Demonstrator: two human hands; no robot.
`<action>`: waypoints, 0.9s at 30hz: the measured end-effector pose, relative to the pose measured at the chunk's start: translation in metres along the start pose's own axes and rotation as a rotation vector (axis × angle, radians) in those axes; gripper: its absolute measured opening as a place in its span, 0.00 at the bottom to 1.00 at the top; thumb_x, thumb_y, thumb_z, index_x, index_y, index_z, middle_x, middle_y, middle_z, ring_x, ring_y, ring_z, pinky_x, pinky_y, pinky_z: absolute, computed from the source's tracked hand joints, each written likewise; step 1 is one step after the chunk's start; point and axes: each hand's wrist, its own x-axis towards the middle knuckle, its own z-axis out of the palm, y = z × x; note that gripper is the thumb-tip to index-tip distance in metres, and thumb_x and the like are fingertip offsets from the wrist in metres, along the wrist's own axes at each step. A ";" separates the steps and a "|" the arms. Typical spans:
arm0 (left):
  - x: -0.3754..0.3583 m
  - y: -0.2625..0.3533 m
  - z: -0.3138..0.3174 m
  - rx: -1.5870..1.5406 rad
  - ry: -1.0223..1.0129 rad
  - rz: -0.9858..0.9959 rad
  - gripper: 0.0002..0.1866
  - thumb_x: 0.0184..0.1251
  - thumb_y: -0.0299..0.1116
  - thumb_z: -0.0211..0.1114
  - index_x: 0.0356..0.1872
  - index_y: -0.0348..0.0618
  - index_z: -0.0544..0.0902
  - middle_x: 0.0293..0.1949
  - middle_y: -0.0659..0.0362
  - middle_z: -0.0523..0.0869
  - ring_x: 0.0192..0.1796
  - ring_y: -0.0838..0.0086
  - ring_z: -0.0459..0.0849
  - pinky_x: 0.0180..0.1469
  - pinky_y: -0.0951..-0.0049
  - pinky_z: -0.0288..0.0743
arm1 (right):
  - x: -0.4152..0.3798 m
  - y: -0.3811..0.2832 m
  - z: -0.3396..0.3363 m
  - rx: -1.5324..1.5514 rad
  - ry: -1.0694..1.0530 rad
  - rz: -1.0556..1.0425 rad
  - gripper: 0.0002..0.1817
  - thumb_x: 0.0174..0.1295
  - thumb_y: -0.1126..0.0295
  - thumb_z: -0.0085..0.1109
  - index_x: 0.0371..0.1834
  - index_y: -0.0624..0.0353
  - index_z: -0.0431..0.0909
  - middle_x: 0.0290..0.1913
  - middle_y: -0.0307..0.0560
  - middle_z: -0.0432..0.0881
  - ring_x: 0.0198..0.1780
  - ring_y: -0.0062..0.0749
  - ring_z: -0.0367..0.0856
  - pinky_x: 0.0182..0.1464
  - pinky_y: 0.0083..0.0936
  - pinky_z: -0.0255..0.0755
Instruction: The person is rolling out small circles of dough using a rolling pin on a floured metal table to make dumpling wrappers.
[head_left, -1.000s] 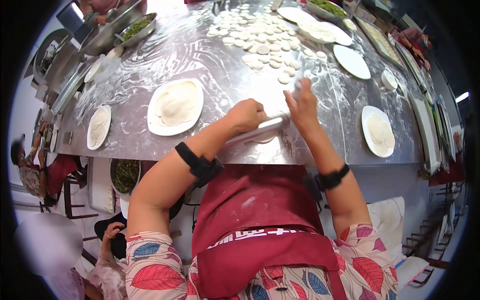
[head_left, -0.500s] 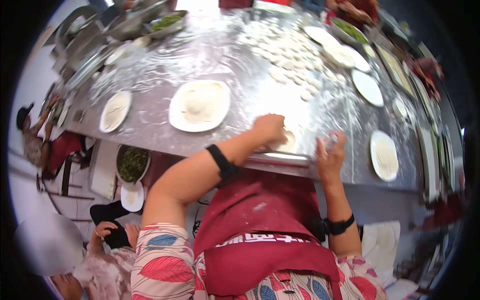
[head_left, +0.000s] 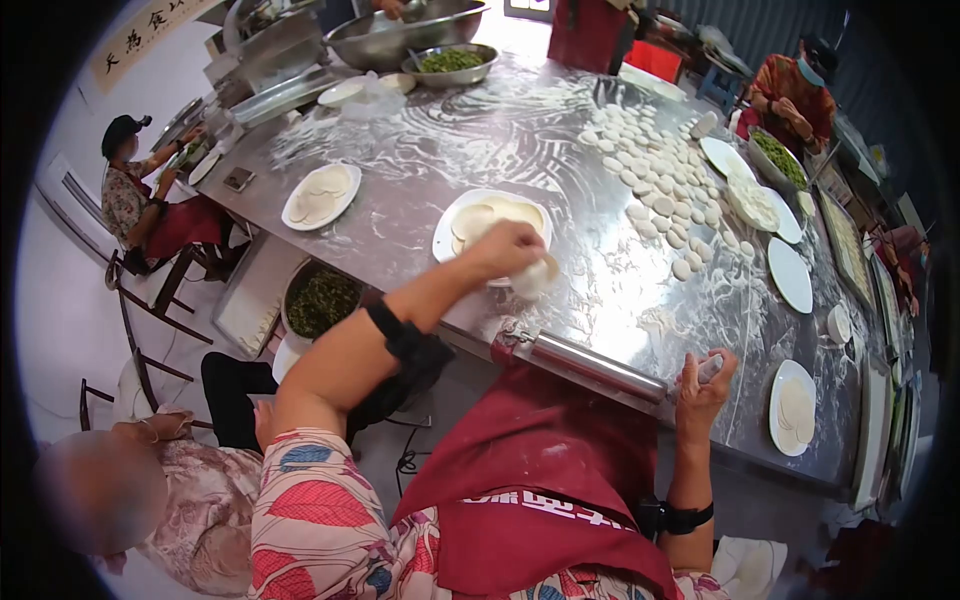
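My left hand (head_left: 505, 250) reaches over the near side of a white plate (head_left: 442, 240). Its fingers are closed on a thin round dough wrapper (head_left: 534, 280), which hangs slightly blurred at the plate's right edge. Flat dough wrappers (head_left: 485, 215) lie overlapping on that plate. Further right, my right hand (head_left: 703, 388) is raised by the table's front edge with its fingers curled around a small whitish thing (head_left: 711, 367) that I cannot make out. Between the hands, a shiny steel cylinder (head_left: 598, 366) lies along the table edge.
Many small dough rounds (head_left: 665, 190) cover the floured steel table (head_left: 400, 190) on the far right. More plates of wrappers stand left (head_left: 350, 190) and right (head_left: 778, 420). Bowls of green filling (head_left: 450, 62) stand at the back. People sit at the left (head_left: 150, 195) and far right (head_left: 790, 100).
My left hand has moved left from the table edge to the plate, now carrying a dough wrapper. My right hand stays near the edge, still curled. The camera view has tilted up.
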 end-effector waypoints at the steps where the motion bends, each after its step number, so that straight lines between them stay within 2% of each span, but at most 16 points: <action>1: 0.007 -0.008 -0.019 -0.008 0.040 -0.001 0.09 0.61 0.30 0.62 0.38 0.35 0.82 0.31 0.60 0.83 0.34 0.80 0.79 0.37 0.77 0.74 | 0.000 0.000 0.000 -0.004 0.002 -0.005 0.15 0.61 0.78 0.56 0.47 0.57 0.61 0.24 0.42 0.72 0.22 0.22 0.73 0.24 0.20 0.67; 2: 0.010 -0.003 -0.037 0.028 0.079 -0.087 0.08 0.61 0.29 0.61 0.38 0.36 0.82 0.31 0.61 0.82 0.33 0.80 0.79 0.35 0.78 0.73 | 0.001 0.000 0.000 -0.007 0.002 -0.009 0.16 0.61 0.78 0.56 0.47 0.57 0.61 0.24 0.42 0.72 0.22 0.22 0.73 0.24 0.20 0.67; 3: 0.018 -0.014 -0.050 0.006 0.154 -0.063 0.08 0.61 0.30 0.61 0.37 0.36 0.82 0.29 0.62 0.82 0.31 0.81 0.78 0.33 0.79 0.72 | 0.001 0.000 0.000 -0.010 0.003 -0.012 0.16 0.61 0.78 0.56 0.47 0.57 0.61 0.24 0.42 0.72 0.22 0.22 0.73 0.24 0.20 0.67; 5: 0.024 -0.007 -0.076 0.172 0.132 -0.208 0.12 0.62 0.36 0.61 0.36 0.35 0.82 0.29 0.61 0.82 0.30 0.80 0.76 0.32 0.75 0.71 | 0.001 0.001 0.001 -0.010 0.005 -0.013 0.16 0.61 0.78 0.57 0.47 0.57 0.62 0.24 0.43 0.72 0.22 0.22 0.73 0.24 0.21 0.67; 8: 0.054 -0.029 -0.107 0.492 0.260 -0.176 0.14 0.62 0.39 0.61 0.36 0.35 0.82 0.29 0.59 0.82 0.30 0.77 0.75 0.34 0.71 0.71 | 0.003 0.003 0.000 -0.012 0.001 -0.022 0.15 0.61 0.78 0.57 0.46 0.57 0.62 0.24 0.43 0.73 0.23 0.22 0.74 0.24 0.21 0.67; 11: 0.071 -0.007 -0.098 0.493 0.300 -0.090 0.18 0.57 0.43 0.62 0.34 0.34 0.83 0.32 0.43 0.85 0.36 0.56 0.84 0.41 0.62 0.75 | 0.003 0.004 0.000 -0.010 -0.010 -0.020 0.15 0.60 0.78 0.57 0.46 0.57 0.63 0.24 0.43 0.73 0.23 0.22 0.74 0.24 0.21 0.68; 13: 0.085 0.002 -0.077 0.525 0.236 -0.032 0.18 0.57 0.43 0.62 0.34 0.35 0.83 0.33 0.44 0.85 0.37 0.56 0.84 0.42 0.62 0.75 | 0.004 0.006 0.000 0.007 -0.005 0.010 0.16 0.59 0.78 0.58 0.46 0.57 0.63 0.24 0.44 0.73 0.23 0.25 0.75 0.25 0.23 0.68; 14: 0.099 0.009 -0.059 0.532 0.192 0.015 0.18 0.57 0.44 0.61 0.34 0.35 0.83 0.33 0.44 0.85 0.37 0.56 0.84 0.42 0.62 0.75 | 0.006 0.017 0.001 -0.055 0.011 -0.066 0.17 0.58 0.78 0.59 0.47 0.58 0.63 0.24 0.45 0.73 0.23 0.28 0.75 0.25 0.25 0.69; 15: 0.107 0.017 -0.038 0.533 0.162 0.030 0.19 0.57 0.44 0.62 0.40 0.36 0.82 0.38 0.45 0.84 0.43 0.54 0.82 0.48 0.61 0.74 | 0.008 0.028 0.001 -0.126 0.034 -0.138 0.18 0.57 0.78 0.61 0.47 0.58 0.63 0.24 0.46 0.73 0.23 0.31 0.76 0.25 0.27 0.69; 16: 0.114 0.028 -0.013 0.585 0.096 0.094 0.20 0.57 0.44 0.63 0.42 0.37 0.81 0.41 0.45 0.83 0.46 0.53 0.81 0.50 0.60 0.73 | 0.009 0.021 0.000 -0.122 0.029 -0.100 0.20 0.55 0.77 0.62 0.47 0.58 0.64 0.25 0.49 0.72 0.23 0.37 0.76 0.26 0.30 0.69; 18: 0.121 0.049 0.030 0.696 -0.019 0.226 0.22 0.57 0.43 0.64 0.48 0.38 0.79 0.47 0.45 0.81 0.52 0.53 0.78 0.54 0.59 0.71 | 0.013 0.015 0.001 -0.096 0.035 -0.104 0.20 0.55 0.77 0.63 0.47 0.57 0.64 0.23 0.49 0.72 0.22 0.35 0.74 0.26 0.30 0.69; 20: 0.122 0.065 0.079 0.772 -0.079 0.380 0.24 0.59 0.38 0.65 0.57 0.43 0.73 0.55 0.47 0.76 0.57 0.53 0.74 0.58 0.62 0.69 | 0.013 0.009 0.002 -0.077 0.036 -0.102 0.20 0.55 0.77 0.63 0.47 0.58 0.64 0.21 0.49 0.71 0.20 0.35 0.73 0.25 0.29 0.68; 21: 0.121 0.087 0.100 0.765 -0.195 0.300 0.27 0.59 0.39 0.65 0.60 0.46 0.70 0.57 0.48 0.73 0.60 0.53 0.71 0.60 0.61 0.66 | 0.013 0.009 0.001 -0.064 0.028 -0.087 0.20 0.55 0.77 0.63 0.47 0.58 0.64 0.21 0.49 0.71 0.20 0.35 0.74 0.25 0.29 0.68; 27: 0.177 0.098 0.189 0.833 -0.291 0.438 0.29 0.57 0.35 0.66 0.62 0.50 0.69 0.59 0.49 0.72 0.61 0.55 0.71 0.59 0.61 0.69 | 0.013 0.007 -0.003 -0.038 -0.009 -0.104 0.19 0.56 0.76 0.63 0.46 0.59 0.63 0.23 0.51 0.73 0.21 0.39 0.75 0.25 0.31 0.69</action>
